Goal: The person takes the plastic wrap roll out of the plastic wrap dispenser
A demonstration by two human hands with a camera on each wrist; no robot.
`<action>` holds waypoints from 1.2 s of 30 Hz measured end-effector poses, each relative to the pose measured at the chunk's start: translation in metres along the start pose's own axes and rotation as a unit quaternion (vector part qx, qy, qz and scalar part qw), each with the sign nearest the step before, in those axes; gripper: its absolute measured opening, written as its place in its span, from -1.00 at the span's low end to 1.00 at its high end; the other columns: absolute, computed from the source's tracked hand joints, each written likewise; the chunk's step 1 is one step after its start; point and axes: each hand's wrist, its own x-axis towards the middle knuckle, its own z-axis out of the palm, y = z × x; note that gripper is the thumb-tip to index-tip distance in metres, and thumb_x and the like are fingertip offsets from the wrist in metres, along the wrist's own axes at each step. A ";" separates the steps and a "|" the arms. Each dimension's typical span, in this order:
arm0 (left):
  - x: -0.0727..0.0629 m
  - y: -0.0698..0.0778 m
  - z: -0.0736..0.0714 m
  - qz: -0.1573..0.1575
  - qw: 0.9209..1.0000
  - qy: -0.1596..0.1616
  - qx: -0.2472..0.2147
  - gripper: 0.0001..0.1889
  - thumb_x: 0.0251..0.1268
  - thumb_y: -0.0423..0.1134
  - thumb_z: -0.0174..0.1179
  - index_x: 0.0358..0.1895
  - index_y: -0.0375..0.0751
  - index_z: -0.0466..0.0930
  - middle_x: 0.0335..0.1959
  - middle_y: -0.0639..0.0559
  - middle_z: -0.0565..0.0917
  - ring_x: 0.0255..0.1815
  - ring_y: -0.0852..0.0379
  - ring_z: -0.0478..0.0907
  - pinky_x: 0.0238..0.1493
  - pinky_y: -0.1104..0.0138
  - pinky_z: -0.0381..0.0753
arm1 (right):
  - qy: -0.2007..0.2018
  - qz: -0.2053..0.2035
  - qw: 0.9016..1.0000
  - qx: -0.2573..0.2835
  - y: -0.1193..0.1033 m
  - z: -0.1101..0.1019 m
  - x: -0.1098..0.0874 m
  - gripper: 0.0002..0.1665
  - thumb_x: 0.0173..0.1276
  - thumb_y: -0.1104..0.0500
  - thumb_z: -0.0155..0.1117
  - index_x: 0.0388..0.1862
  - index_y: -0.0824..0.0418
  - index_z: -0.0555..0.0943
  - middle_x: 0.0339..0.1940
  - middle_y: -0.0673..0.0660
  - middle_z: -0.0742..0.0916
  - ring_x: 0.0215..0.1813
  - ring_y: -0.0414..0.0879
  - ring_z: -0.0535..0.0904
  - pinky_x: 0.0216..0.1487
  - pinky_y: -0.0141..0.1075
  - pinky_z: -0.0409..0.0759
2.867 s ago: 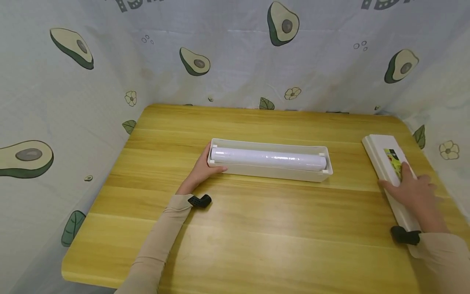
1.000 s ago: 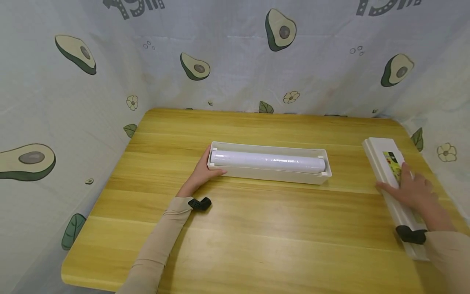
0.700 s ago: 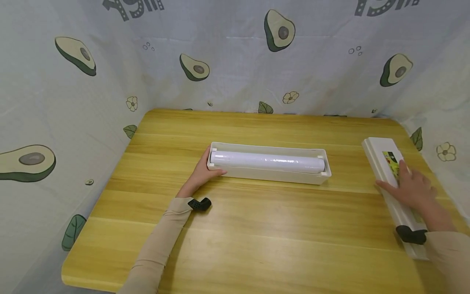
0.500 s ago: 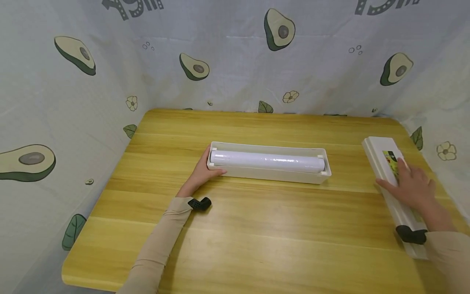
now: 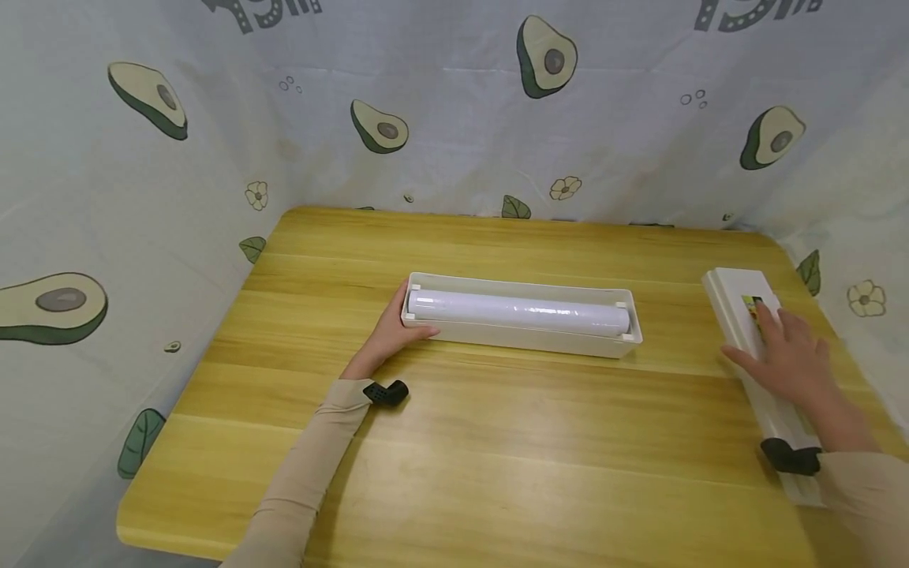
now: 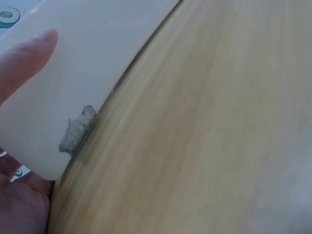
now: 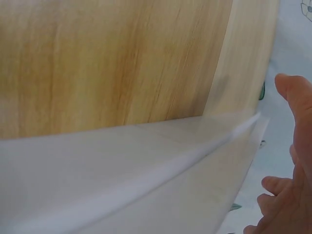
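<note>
Watching remotely: worktop [image 5: 540,457] ahead, long white box [image 5: 525,339] just past 12 o'clock from the person, its top uncovered. A roll [image 5: 518,312] lies inside, along the 9-to-3 line. Left grip [image 5: 389,331] is curled round the box's 9 o'clock end, thumb over the near wall, a firm-looking hold. Well apart, at the box's 3 o'clock, lies what I take for its lid [image 5: 770,402], running roughly 11 to 5, with a colourful label [image 5: 750,303] partly hidden by the fingers. Right grip [image 5: 795,367] is spread over the lid, fingers extended, clasping nothing; whether the fingertips touch or hover, I can't tell. I read the step as steadying the box on one side while attending to the lid on the other. If the lid is wanted, I'd say the right grip needs to pinch both long edges, lift, and swing it toward 9 o'clock.
</note>
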 end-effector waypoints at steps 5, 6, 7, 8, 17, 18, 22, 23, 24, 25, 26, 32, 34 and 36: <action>0.006 -0.014 -0.001 0.000 1.000 0.003 0.002 0.07 0.00 -0.46 0.35 0.51 -0.04 -0.20 0.32 -0.24 0.29 0.16 -0.07 0.37 0.12 0.29 0.44 | 0.003 -0.020 1.000 0.008 -0.004 0.000 0.000 0.02 0.40 -0.19 -0.03 0.49 0.35 -0.26 0.37 0.66 -0.03 0.38 0.56 -0.18 0.10 0.51 -0.17; 0.007 -0.017 -0.001 0.000 1.000 0.003 0.003 0.08 0.00 -0.46 0.35 0.51 -0.02 -0.21 0.32 -0.22 0.29 0.17 -0.08 0.37 0.13 0.28 0.44 | 0.004 -0.026 1.000 0.011 -0.004 0.001 -0.001 0.01 0.41 -0.17 -0.03 0.49 0.35 -0.26 0.38 0.66 -0.03 0.38 0.56 -0.19 0.10 0.51 -0.17; 0.009 -0.020 -0.001 0.001 1.000 0.004 0.004 0.09 -0.01 -0.45 0.36 0.52 0.00 -0.21 0.32 -0.21 0.29 0.17 -0.08 0.36 0.14 0.26 0.43 | 0.008 -0.032 0.999 0.015 -0.005 0.001 -0.001 0.01 0.41 -0.15 -0.01 0.50 0.35 -0.26 0.38 0.66 -0.03 0.39 0.56 -0.20 0.10 0.50 -0.16; 0.009 -0.021 -0.001 0.003 1.000 0.005 0.007 0.09 -0.01 -0.44 0.36 0.52 0.00 -0.21 0.32 -0.20 0.29 0.17 -0.07 0.37 0.14 0.25 0.43 | 0.014 -0.039 0.999 0.018 -0.005 0.002 -0.001 0.00 0.41 -0.13 0.00 0.50 0.35 -0.25 0.37 0.66 -0.02 0.38 0.57 -0.18 0.11 0.49 -0.14; 0.008 -0.022 -0.001 0.005 1.000 0.009 0.017 0.07 0.00 -0.40 0.37 0.51 0.08 -0.18 0.32 -0.15 0.28 0.18 -0.06 0.36 0.16 0.19 0.43 | 0.063 -0.100 0.992 0.046 -0.013 0.004 0.004 -0.06 0.39 0.00 0.09 0.50 0.35 -0.15 0.36 0.64 0.09 0.40 0.52 -0.10 0.25 0.42 -0.14; 0.008 -0.023 -0.001 0.005 1.000 0.010 0.017 0.07 0.00 -0.39 0.37 0.51 0.09 -0.17 0.32 -0.14 0.29 0.18 -0.05 0.36 0.15 0.22 0.44 | 0.062 -0.100 0.992 0.046 -0.014 0.004 0.005 -0.06 0.39 0.00 0.09 0.50 0.35 -0.15 0.36 0.64 0.09 0.41 0.51 -0.10 0.27 0.42 -0.15; 0.009 -0.025 -0.001 0.005 1.000 0.009 0.017 0.07 0.00 -0.39 0.37 0.50 0.11 -0.18 0.32 -0.14 0.28 0.18 -0.03 0.36 0.12 0.28 0.45 | 0.058 -0.101 0.992 0.043 -0.016 0.004 0.006 -0.06 0.40 -0.01 0.07 0.51 0.32 -0.17 0.36 0.63 0.08 0.43 0.50 -0.13 0.30 0.40 -0.19; 0.009 -0.025 -0.001 0.003 1.000 0.010 0.015 0.08 0.00 -0.40 0.37 0.50 0.12 -0.18 0.32 -0.13 0.28 0.18 -0.03 0.36 0.13 0.28 0.45 | 0.057 -0.100 0.992 0.043 -0.016 0.004 0.006 -0.06 0.41 -0.01 0.07 0.51 0.31 -0.18 0.37 0.63 0.08 0.43 0.50 -0.13 0.31 0.40 -0.20; 0.009 -0.024 -0.001 0.002 1.000 0.009 0.013 0.08 0.00 -0.40 0.37 0.50 0.12 -0.18 0.32 -0.14 0.28 0.18 -0.04 0.36 0.13 0.27 0.44 | 0.057 -0.101 0.992 0.042 -0.017 0.004 0.006 -0.06 0.41 -0.01 0.07 0.51 0.31 -0.18 0.37 0.63 0.08 0.42 0.50 -0.11 0.31 0.40 -0.19; 0.009 -0.024 -0.001 0.000 1.000 0.009 0.012 0.08 0.00 -0.41 0.37 0.51 0.12 -0.19 0.33 -0.14 0.27 0.18 -0.04 0.35 0.14 0.26 0.44 | 0.059 -0.104 0.992 0.040 -0.017 0.005 0.006 -0.06 0.41 -0.01 0.07 0.51 0.31 -0.18 0.36 0.63 0.09 0.40 0.51 -0.09 0.30 0.40 -0.17; 0.008 -0.022 -0.001 -0.002 1.000 0.008 0.008 0.08 0.01 -0.42 0.36 0.51 0.12 -0.19 0.33 -0.15 0.27 0.19 -0.05 0.34 0.15 0.24 0.43 | 0.059 -0.105 0.992 0.038 -0.018 0.005 0.007 -0.06 0.41 -0.02 0.07 0.51 0.30 -0.18 0.36 0.63 0.09 0.40 0.51 -0.08 0.30 0.40 -0.17; 0.001 -0.004 -0.001 -0.010 1.000 -0.001 0.005 0.06 0.02 -0.45 0.33 0.52 -0.04 -0.22 0.35 -0.22 0.24 0.20 -0.08 0.33 0.17 0.23 0.42 | 0.070 -0.119 0.990 0.024 -0.022 0.005 0.008 -0.06 0.40 -0.05 0.07 0.51 0.31 -0.15 0.35 0.62 0.13 0.34 0.53 0.01 0.28 0.39 -0.08; -0.002 0.002 0.000 -0.011 1.000 -0.002 0.008 0.05 0.03 -0.45 0.33 0.51 -0.07 -0.21 0.35 -0.23 0.24 0.19 -0.07 0.33 0.15 0.24 0.43 | 0.076 -0.126 0.989 0.023 -0.023 0.006 0.008 -0.06 0.40 -0.05 0.08 0.51 0.32 -0.13 0.34 0.62 0.15 0.31 0.54 0.05 0.26 0.38 -0.05; -0.003 0.003 0.000 -0.011 1.000 -0.002 0.007 0.05 0.02 -0.45 0.33 0.51 -0.08 -0.21 0.34 -0.24 0.25 0.19 -0.08 0.33 0.16 0.23 0.42 | 0.080 -0.134 0.987 0.026 -0.024 0.006 0.009 -0.08 0.40 -0.03 0.08 0.50 0.33 -0.12 0.34 0.62 0.15 0.28 0.55 0.08 0.24 0.38 -0.03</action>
